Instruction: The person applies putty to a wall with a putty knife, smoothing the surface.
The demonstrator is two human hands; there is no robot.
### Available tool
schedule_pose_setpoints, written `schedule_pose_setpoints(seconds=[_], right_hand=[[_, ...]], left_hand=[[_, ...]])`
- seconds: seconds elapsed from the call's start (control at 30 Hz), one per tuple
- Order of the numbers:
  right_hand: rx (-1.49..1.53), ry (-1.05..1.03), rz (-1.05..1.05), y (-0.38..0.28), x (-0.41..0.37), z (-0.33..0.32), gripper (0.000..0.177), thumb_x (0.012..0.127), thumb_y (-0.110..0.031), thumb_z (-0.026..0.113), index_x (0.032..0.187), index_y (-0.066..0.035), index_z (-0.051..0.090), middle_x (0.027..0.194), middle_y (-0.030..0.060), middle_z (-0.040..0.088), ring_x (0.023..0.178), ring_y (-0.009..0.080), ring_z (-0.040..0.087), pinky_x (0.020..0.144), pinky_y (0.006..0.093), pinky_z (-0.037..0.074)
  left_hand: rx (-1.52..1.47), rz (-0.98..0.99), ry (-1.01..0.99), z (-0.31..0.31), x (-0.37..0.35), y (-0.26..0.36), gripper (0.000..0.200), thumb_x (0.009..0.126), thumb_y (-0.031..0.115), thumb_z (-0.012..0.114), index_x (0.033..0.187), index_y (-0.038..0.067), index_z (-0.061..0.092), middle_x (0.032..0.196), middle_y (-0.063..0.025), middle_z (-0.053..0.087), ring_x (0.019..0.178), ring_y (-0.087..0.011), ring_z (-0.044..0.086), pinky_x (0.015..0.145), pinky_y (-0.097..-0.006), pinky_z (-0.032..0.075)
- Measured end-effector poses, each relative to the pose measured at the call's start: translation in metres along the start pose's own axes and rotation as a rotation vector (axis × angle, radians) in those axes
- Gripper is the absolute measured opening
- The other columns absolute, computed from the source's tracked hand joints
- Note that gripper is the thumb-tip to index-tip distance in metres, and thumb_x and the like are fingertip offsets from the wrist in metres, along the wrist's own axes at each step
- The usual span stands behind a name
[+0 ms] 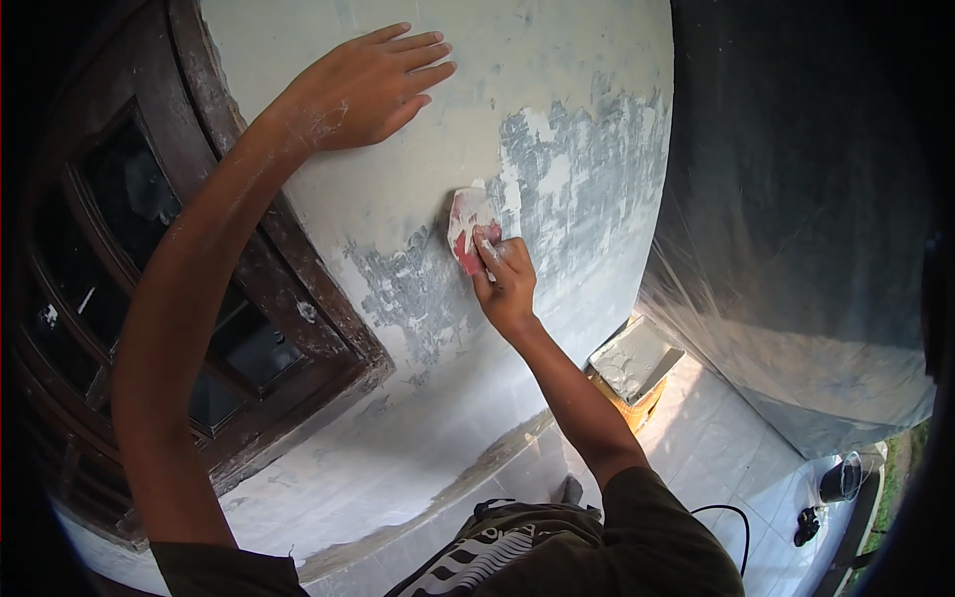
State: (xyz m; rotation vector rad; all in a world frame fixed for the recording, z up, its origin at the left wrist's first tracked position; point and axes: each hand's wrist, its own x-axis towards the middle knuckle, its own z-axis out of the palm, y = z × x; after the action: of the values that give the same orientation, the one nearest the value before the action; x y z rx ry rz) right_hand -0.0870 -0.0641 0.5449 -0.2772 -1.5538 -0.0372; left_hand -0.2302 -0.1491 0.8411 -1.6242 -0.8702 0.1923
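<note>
My right hand (509, 287) grips a red putty scraper (464, 231) smeared with white putty, its blade against the wall (398, 199). The index finger lies stretched along the back of the scraper. Higher up and to the left, my left hand (373, 90) rests flat on the wall with its fingers extended, holding nothing. White dust marks its wrist. Pale putty covers the upper wall, while rough grey patches (582, 169) show to the right of the scraper and below it.
A dark wooden window frame (333, 343) borders the wall on the left. At the right, a tray of putty (637, 360) stands on a yellow container (637, 403). A translucent plastic sheet (796, 338) hangs beyond it. A dark bucket (842, 480) sits on the tiled floor (731, 458).
</note>
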Motion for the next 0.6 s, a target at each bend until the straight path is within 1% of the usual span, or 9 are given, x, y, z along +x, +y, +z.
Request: schedule_pose_setpoints(seconds=[0.03, 0.07, 0.13, 0.2, 0.33, 0.4, 0.47, 0.53, 0.6], right_hand=[[0.003, 0.064, -0.032, 0.004, 0.017, 0.001, 0.058, 0.065, 0.011, 0.071, 0.121, -0.002, 0.067, 0.087, 0.0088, 0.060, 0.077, 0.0277, 0.052, 0.069, 0.0354, 0.047], [-0.034, 0.066, -0.022, 0.004, 0.037, -0.001, 0.057, 0.064, 0.008, 0.069, 0.121, -0.001, 0.066, 0.088, 0.0096, 0.058, 0.081, 0.0292, 0.053, 0.073, 0.0381, 0.049], [-0.128, 0.095, -0.038, 0.010, 0.070, 0.002, 0.057, 0.065, 0.007, 0.071, 0.121, -0.002, 0.066, 0.095, 0.0102, 0.062, 0.085, 0.0297, 0.054, 0.075, 0.0383, 0.050], [-0.172, 0.070, -0.065, 0.022, 0.081, 0.009, 0.058, 0.065, 0.007, 0.071, 0.123, -0.001, 0.065, 0.097, 0.0107, 0.063, 0.086, 0.0299, 0.055, 0.077, 0.0385, 0.051], [-0.179, 0.041, -0.068, 0.017, 0.044, 0.019, 0.058, 0.065, 0.007, 0.071, 0.123, 0.000, 0.065, 0.095, 0.0112, 0.062, 0.086, 0.0301, 0.055, 0.078, 0.0383, 0.051], [-0.137, -0.038, -0.017, 0.006, 0.008, 0.016, 0.058, 0.067, 0.008, 0.071, 0.124, -0.002, 0.065, 0.092, 0.0105, 0.060, 0.083, 0.0288, 0.054, 0.073, 0.0379, 0.050], [-0.074, -0.090, 0.029, -0.007, -0.019, 0.009, 0.061, 0.064, 0.006, 0.071, 0.124, -0.001, 0.065, 0.085, 0.0098, 0.056, 0.083, 0.0297, 0.055, 0.075, 0.0389, 0.051], [-0.013, -0.065, 0.043, -0.015, -0.015, 0.004, 0.061, 0.064, 0.006, 0.070, 0.125, -0.002, 0.066, 0.083, 0.0093, 0.054, 0.081, 0.0296, 0.054, 0.073, 0.0392, 0.051], [0.015, 0.022, 0.020, -0.011, 0.003, 0.003, 0.060, 0.065, 0.006, 0.069, 0.125, -0.002, 0.066, 0.083, 0.0095, 0.054, 0.082, 0.0298, 0.054, 0.073, 0.0392, 0.050]], left_hand=[[-0.004, 0.001, -0.002, -0.001, 0.001, 0.001, 0.044, 0.100, 0.024, 0.053, 0.143, 0.013, 0.050, 0.148, -0.0070, 0.049, 0.139, -0.0232, 0.043, 0.120, -0.0381, 0.029], [-0.009, -0.003, 0.013, -0.002, 0.003, 0.000, 0.044, 0.100, 0.024, 0.054, 0.142, 0.013, 0.050, 0.148, -0.0069, 0.049, 0.139, -0.0234, 0.044, 0.120, -0.0381, 0.029], [-0.011, -0.008, 0.025, -0.004, 0.004, -0.001, 0.044, 0.100, 0.024, 0.054, 0.142, 0.013, 0.051, 0.147, -0.0068, 0.050, 0.138, -0.0235, 0.044, 0.120, -0.0382, 0.029], [-0.036, -0.012, 0.067, -0.004, 0.005, 0.000, 0.043, 0.099, 0.023, 0.055, 0.141, 0.013, 0.052, 0.147, -0.0067, 0.051, 0.137, -0.0239, 0.045, 0.119, -0.0381, 0.030], [-0.014, -0.001, 0.062, -0.006, 0.004, -0.001, 0.043, 0.099, 0.023, 0.055, 0.141, 0.013, 0.052, 0.146, -0.0069, 0.051, 0.137, -0.0239, 0.045, 0.119, -0.0381, 0.031], [-0.043, -0.010, 0.049, -0.008, 0.002, 0.000, 0.043, 0.099, 0.023, 0.054, 0.141, 0.012, 0.052, 0.146, -0.0074, 0.051, 0.137, -0.0237, 0.046, 0.119, -0.0380, 0.031], [-0.031, -0.003, 0.044, -0.010, 0.003, 0.002, 0.043, 0.099, 0.023, 0.054, 0.141, 0.013, 0.052, 0.146, -0.0074, 0.051, 0.137, -0.0237, 0.046, 0.119, -0.0381, 0.031], [-0.016, 0.002, 0.041, -0.008, 0.004, 0.001, 0.043, 0.099, 0.022, 0.054, 0.141, 0.013, 0.052, 0.146, -0.0075, 0.051, 0.137, -0.0237, 0.046, 0.119, -0.0381, 0.031], [-0.005, 0.016, 0.045, -0.006, 0.006, 0.002, 0.043, 0.100, 0.022, 0.054, 0.141, 0.014, 0.052, 0.146, -0.0073, 0.051, 0.137, -0.0242, 0.045, 0.119, -0.0380, 0.031]])
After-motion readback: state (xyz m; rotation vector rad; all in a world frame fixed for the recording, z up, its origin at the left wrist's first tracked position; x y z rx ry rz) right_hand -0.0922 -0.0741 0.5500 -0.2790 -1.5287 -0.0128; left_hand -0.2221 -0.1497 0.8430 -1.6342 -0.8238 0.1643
